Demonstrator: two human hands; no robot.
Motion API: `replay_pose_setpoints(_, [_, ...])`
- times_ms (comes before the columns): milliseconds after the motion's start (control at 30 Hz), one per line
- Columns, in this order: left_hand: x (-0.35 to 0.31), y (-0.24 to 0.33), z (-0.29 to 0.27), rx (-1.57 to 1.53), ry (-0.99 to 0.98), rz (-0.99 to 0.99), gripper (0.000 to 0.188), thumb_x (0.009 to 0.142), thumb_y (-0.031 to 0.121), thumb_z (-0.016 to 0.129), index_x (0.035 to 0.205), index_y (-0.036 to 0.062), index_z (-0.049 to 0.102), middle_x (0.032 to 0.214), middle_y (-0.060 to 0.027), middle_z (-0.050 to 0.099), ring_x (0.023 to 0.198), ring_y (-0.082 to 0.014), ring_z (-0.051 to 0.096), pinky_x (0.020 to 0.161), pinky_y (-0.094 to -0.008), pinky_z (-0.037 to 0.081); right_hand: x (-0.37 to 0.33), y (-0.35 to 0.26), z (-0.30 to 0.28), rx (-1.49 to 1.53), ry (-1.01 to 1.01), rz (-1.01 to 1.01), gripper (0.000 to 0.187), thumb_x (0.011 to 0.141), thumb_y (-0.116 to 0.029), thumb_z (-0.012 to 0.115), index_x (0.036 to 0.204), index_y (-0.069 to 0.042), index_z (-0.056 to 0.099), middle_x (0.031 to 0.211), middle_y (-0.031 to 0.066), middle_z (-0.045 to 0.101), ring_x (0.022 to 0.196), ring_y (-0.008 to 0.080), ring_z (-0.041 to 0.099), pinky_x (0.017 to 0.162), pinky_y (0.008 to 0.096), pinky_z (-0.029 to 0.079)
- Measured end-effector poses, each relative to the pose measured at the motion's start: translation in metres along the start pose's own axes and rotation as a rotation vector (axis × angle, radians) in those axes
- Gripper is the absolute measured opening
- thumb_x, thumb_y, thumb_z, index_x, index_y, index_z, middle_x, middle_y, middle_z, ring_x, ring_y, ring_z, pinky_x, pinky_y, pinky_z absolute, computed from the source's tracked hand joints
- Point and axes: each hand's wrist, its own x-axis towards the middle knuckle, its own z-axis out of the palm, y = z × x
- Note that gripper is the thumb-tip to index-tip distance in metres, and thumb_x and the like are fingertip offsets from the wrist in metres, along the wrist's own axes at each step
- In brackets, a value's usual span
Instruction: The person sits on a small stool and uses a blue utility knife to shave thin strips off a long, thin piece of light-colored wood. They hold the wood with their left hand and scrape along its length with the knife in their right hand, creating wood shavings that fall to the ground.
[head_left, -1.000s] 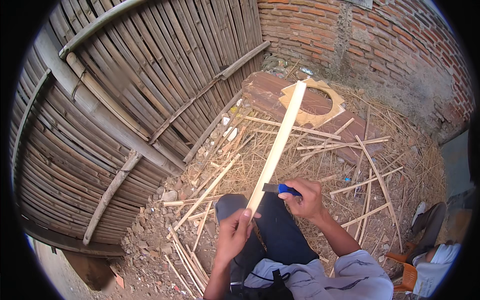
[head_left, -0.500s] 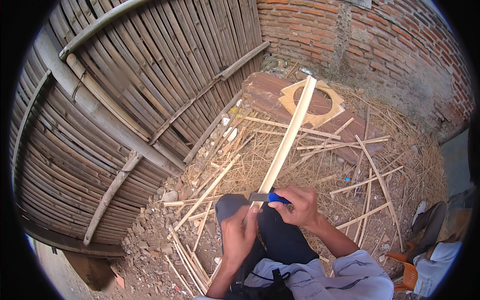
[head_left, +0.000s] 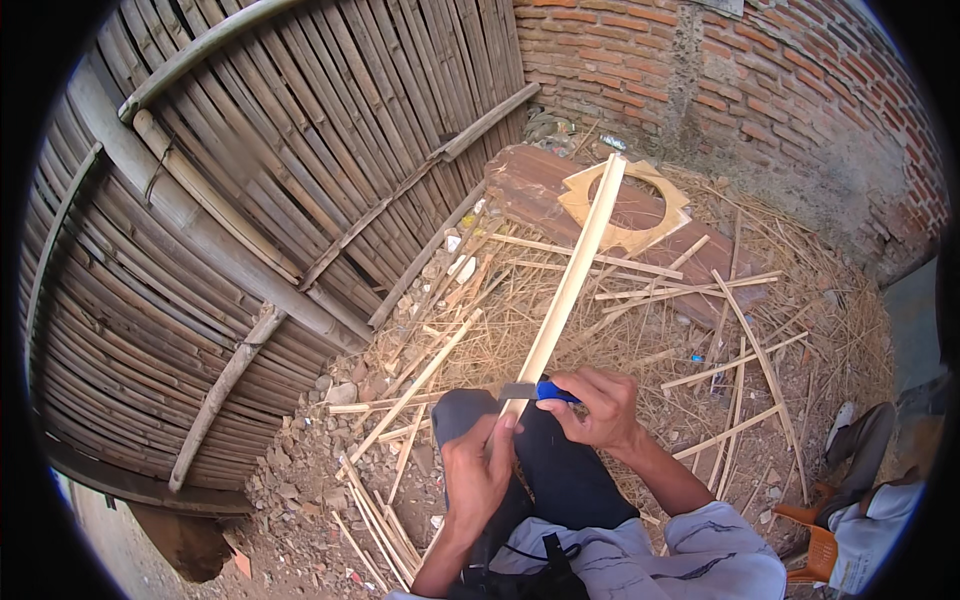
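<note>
My left hand [head_left: 478,468] is closed around the near end of a long, pale bamboo strip [head_left: 568,298], thumb on its face. The strip slants up and away from me to the right, over my knees. In my right hand [head_left: 600,410], closed fingers grip the blue handle of a knife [head_left: 519,391]. Its broad grey blade lies crosswise against the strip, just beyond my left thumb. Whether the edge bites into the strip cannot be made out.
Several cut strips [head_left: 735,430] and straw litter the ground. Beyond lies a brown board [head_left: 520,190] under a light wooden piece with a round hole [head_left: 672,228]. A bamboo wall [head_left: 330,150] stands left, a brick wall [head_left: 800,130] behind. Another person's leg [head_left: 858,440] and an orange chair [head_left: 822,550] are at right.
The far end of the strip has swung slightly left. The knife blade has tilted a little and shows more of its flat side. Both hands stay nearly in place.
</note>
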Motion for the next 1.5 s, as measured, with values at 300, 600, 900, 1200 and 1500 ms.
replay_pose_setpoints(300, [-0.003,0.001,-0.013,0.036,-0.057,-0.057,0.03,0.111,0.02,0.064,0.094,-0.0008,0.076,0.057,-0.0068,0.059,0.05,-0.0137,0.059,0.051,-0.032,0.044,0.004,0.003,0.003,-0.013,0.021,-0.026,0.029,0.09,-0.037,0.086,0.096,-0.009,0.078,0.074,0.0051,0.072,0.058,0.024,0.067,0.052,0.0352,0.051])
replay_pose_setpoints(600, [-0.051,-0.042,-0.039,-0.007,-0.169,-0.201,0.032,0.11,0.021,0.066,0.089,-0.0002,0.078,0.055,-0.0046,0.059,0.048,-0.0091,0.056,0.048,-0.0303,0.041,0.044,0.142,-0.047,-0.188,0.46,0.492,0.034,0.106,-0.033,0.071,0.107,0.0,0.078,0.063,0.0023,0.059,0.059,0.0095,0.052,0.053,0.0292,0.037])
replay_pose_setpoints(900, [-0.023,-0.043,-0.033,-0.204,-0.109,-0.243,0.041,0.115,0.028,0.058,0.091,-0.0013,0.075,0.057,0.0046,0.051,0.052,-0.0021,0.041,0.049,-0.0245,0.027,0.022,0.06,-0.028,0.071,0.167,0.299,0.036,0.104,-0.035,0.075,0.103,0.001,0.076,0.072,0.0065,0.067,0.06,0.015,0.061,0.054,0.0309,0.043])
replay_pose_setpoints(1200, [-0.002,-0.011,-0.01,-0.065,-0.089,-0.089,0.027,0.108,0.024,0.07,0.098,-0.001,0.077,0.059,-0.0062,0.059,0.053,-0.0079,0.05,0.05,-0.0309,0.039,0.0,0.005,0.002,0.137,-0.016,0.099,0.029,0.093,-0.031,0.085,0.098,-0.004,0.077,0.082,0.011,0.076,0.063,0.0246,0.073,0.055,0.0344,0.055])
replay_pose_setpoints(1500, [0.008,0.011,-0.009,0.118,-0.024,-0.011,0.032,0.103,0.022,0.076,0.082,-0.0008,0.068,0.057,-0.0166,0.058,0.045,-0.0213,0.049,0.048,-0.0387,0.039,0.0,0.001,0.005,0.132,0.014,0.055,0.029,0.093,-0.033,0.085,0.098,-0.006,0.077,0.081,0.01,0.076,0.063,0.0269,0.073,0.056,0.0359,0.056])
